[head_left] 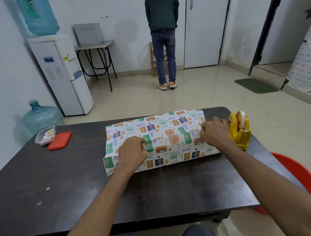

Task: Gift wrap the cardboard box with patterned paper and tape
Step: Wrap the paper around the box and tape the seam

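Patterned wrapping paper (163, 130) with gift and scissor prints is folded over the cardboard box, which is fully hidden under it, in the middle of the dark table (64, 188). My left hand (132, 151) pinches the paper's overlapping edge on the left part of the top. My right hand (213, 132) pinches the same edge near the right end. A yellow tape dispenser (240, 130) with a roll of clear tape stands just right of my right hand.
A clear plastic container (45, 135) and its red lid (60, 140) lie at the table's far left. A red tub (300, 174) sits on the floor off the right edge. A person (163, 36) stands at the far wall, near a water dispenser (63, 74).
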